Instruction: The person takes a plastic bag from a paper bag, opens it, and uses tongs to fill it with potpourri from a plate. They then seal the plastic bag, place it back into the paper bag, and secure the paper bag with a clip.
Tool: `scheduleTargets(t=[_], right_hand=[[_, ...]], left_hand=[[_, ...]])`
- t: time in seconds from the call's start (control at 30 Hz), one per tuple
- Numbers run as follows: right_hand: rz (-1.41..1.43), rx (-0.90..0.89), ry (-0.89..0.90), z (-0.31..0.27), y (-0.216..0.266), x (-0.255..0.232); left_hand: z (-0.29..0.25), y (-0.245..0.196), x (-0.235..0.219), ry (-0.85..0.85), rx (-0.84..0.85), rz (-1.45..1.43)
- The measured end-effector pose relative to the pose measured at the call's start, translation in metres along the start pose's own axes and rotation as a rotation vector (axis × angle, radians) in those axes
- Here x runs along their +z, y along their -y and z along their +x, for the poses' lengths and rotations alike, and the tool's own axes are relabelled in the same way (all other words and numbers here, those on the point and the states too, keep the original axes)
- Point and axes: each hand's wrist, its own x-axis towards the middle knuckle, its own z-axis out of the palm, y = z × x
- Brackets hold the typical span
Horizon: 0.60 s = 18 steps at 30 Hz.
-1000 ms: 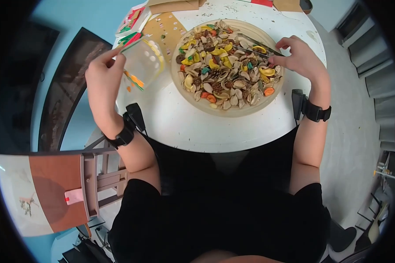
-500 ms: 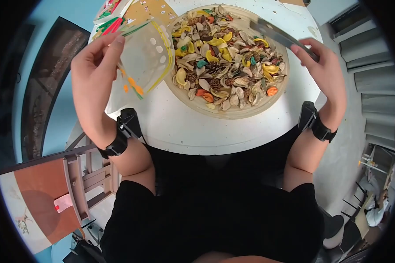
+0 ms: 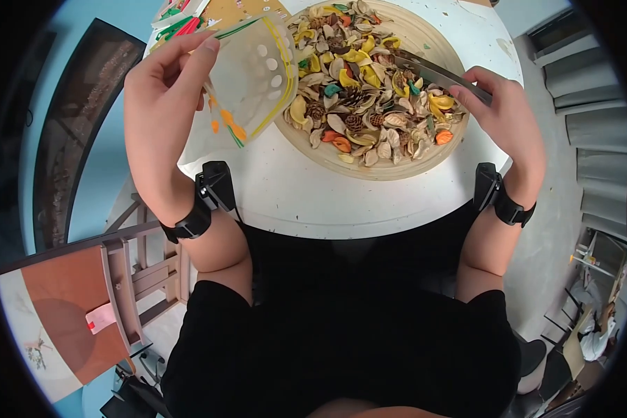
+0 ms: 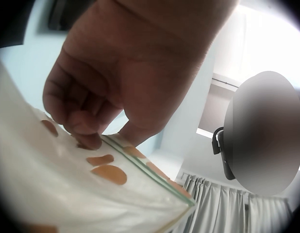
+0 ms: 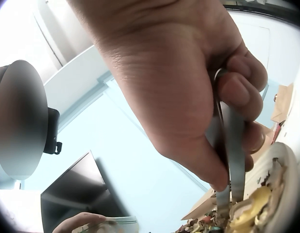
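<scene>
My left hand (image 3: pixel 161 104) pinches the edge of a translucent zip bag (image 3: pixel 247 76) with a yellow strip along its opening, white dots and orange-green printing. The bag hangs over the left rim of a round wooden plate (image 3: pixel 369 173). Potpourri (image 3: pixel 359 83) of dried petals, pinecones and yellow, orange and teal pieces covers much of that plate. In my right hand (image 3: pixel 506 118) are metal tongs (image 3: pixel 439 73), gripped between thumb and fingers. Their tips reach down into the potpourri; in the right wrist view the tongs' arms (image 5: pixel 235 145) stand close together beside a yellow petal (image 5: pixel 252 211).
The plate rests on a round white table (image 3: pixel 313 212) with small crumbs scattered on it. Behind the bag lie a tan printed sheet (image 3: pixel 240 15) and red, green and white packaging (image 3: pixel 181 24). A chair-like wooden frame (image 3: pixel 146 275) stands at the lower left.
The tongs lifted from the potpourri to above the plate's right side, then came back down into the petals. The bag has shifted right, now overlapping the plate's left rim.
</scene>
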Motion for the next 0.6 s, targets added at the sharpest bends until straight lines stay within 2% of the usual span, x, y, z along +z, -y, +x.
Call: scheduleTargets(t=[0.17, 0.3, 0.47, 0.6], right_hand=[[0.042, -0.025, 0.011, -0.001, 0.001, -0.004], [0.129, -0.085, -0.066, -0.002, 0.004, -0.008], [0.365, -0.202, -0.086, -0.009, 0.045, -0.009], [0.348, -0.264, -0.030, -0.010, 0.084, 0.002]], left_hand=[[-0.001, 0.002, 0.003, 0.003, -0.018, 0.014], [-0.002, 0.004, 0.005, 0.011, -0.015, 0.002], [-0.004, 0.000, 0.011, 0.009, -0.008, -0.023], [-0.007, -0.002, 0.013, 0.011, 0.017, -0.033]])
